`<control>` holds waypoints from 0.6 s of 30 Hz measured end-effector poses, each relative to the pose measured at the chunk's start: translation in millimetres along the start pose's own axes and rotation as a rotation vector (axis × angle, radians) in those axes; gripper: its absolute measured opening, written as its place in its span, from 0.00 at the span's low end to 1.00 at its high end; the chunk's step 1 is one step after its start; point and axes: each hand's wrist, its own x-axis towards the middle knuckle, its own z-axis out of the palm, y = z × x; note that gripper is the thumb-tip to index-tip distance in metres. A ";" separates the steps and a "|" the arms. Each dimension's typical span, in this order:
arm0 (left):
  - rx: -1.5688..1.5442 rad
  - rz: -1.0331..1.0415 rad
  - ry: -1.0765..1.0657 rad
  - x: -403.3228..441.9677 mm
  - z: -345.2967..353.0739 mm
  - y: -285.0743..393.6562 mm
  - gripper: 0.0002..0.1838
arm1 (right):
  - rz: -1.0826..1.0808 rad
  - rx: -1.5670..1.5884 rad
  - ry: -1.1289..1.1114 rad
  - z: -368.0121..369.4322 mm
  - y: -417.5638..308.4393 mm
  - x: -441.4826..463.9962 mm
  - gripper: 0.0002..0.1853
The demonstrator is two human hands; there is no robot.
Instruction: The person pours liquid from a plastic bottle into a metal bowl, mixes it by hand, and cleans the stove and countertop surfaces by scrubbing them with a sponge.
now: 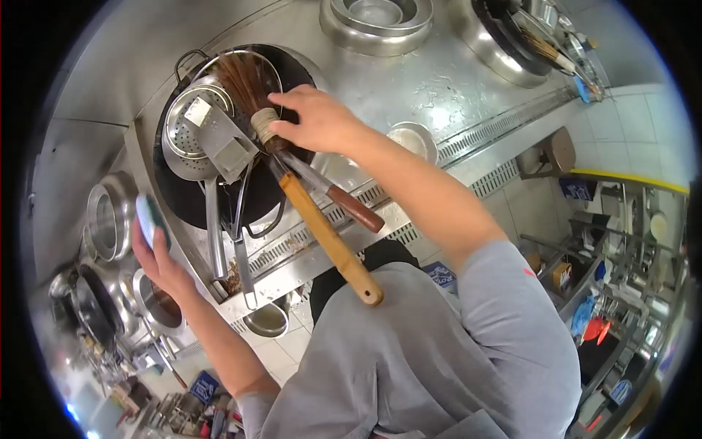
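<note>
My left hand [162, 265] is closed around a blue-green sponge [150, 219], held upright beside the left edge of the counter. My right hand [318, 121] is over a large wok [179, 208], thumb and forefinger apart. Its fingertips are at the cord-bound neck of a brown bristle brush [245, 84]; whether they touch it I cannot tell. In the wok lie a perforated skimmer [186, 164], a square metal scoop [227, 143] and a round strainer. A bamboo handle [333, 241] and a brown-tipped metal handle [355, 208] stick out over the wok's rim towards me.
A slotted drain channel [497, 179] runs along the front of the steel counter [468, 95]. Metal ring stands [376, 33] and another wok [504, 44] with utensils are further back. Pots [113, 216] stand at left; shelves [614, 241] hold kitchenware at right.
</note>
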 end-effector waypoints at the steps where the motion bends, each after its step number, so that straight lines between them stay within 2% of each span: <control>1: 0.022 0.081 -0.077 3.5 17.2 16.9 0.29 | 0.036 0.138 -0.054 -27.9 -5.0 -12.8 0.37; 4: 0.049 0.093 -0.465 -11.2 105.3 99.2 0.33 | 0.066 0.689 -0.213 -89.5 -11.6 -50.7 0.38; 5: 0.124 0.221 -0.604 -15.1 134.4 114.6 0.37 | 0.096 0.803 -0.196 -96.7 -3.0 -59.5 0.37; 6: 0.125 0.215 -0.727 -23.8 162.5 134.3 0.41 | 0.131 0.917 -0.178 -101.7 5.6 -68.1 0.36; 7: 0.196 0.300 -0.843 -27.6 188.3 139.3 0.45 | 0.167 1.024 -0.158 -107.7 16.2 -75.2 0.35; 9: 0.133 0.415 -0.983 -37.6 227.2 138.2 0.47 | 0.306 1.062 -0.082 -102.9 65.5 -92.0 0.32; 11: 0.185 0.479 -0.944 -36.3 229.9 148.3 0.47 | 0.467 0.843 -0.010 -93.3 111.7 -113.7 0.28; 13: 0.225 0.503 -0.861 -29.3 217.5 153.1 0.43 | 0.633 0.402 -0.006 -76.3 156.7 -134.6 0.31; 15: 0.197 0.394 -0.761 -21.5 191.4 139.9 0.39 | 0.610 -0.025 -0.088 -46.8 202.2 -148.0 0.35; 17: 0.221 0.289 -0.623 -17.7 163.4 127.7 0.32 | 0.488 -0.176 -0.088 -4.1 233.9 -162.6 0.37; 18: 0.222 0.248 -0.582 -15.0 149.3 120.1 0.31 | 0.404 -0.246 -0.080 12.2 236.9 -153.8 0.38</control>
